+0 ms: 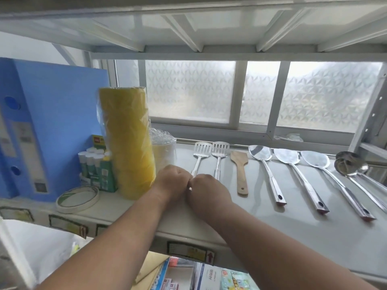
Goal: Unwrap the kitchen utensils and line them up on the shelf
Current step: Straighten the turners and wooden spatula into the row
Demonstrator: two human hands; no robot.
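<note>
Head view, left to right: left hand point(172, 178) and right hand point(206, 190) meet on the shelf point(261, 227), fingers curled together around the handle of the leftmost slotted spatula point(201, 152), which lies flat beside its twin point(219, 152). It's probably stiff, light, slippery steel, so hold the handle. Shelf-edge labels are too blurry to read.

A pale shelf point(293, 237) carries a row of utensils, heads toward its back edge: two slotted metal spatulas point(201, 150) point(220, 150), a wooden spatula point(240, 172), three metal spoons point(260, 152) point(287, 156) point(315, 158), and what look like two ladles point(347, 166) at the right edge. At the left end stand blue file boxes point(52, 126), glue sticks point(94, 164), a yellow wrapped roll point(127, 143) and a tape ring point(77, 198).
</note>
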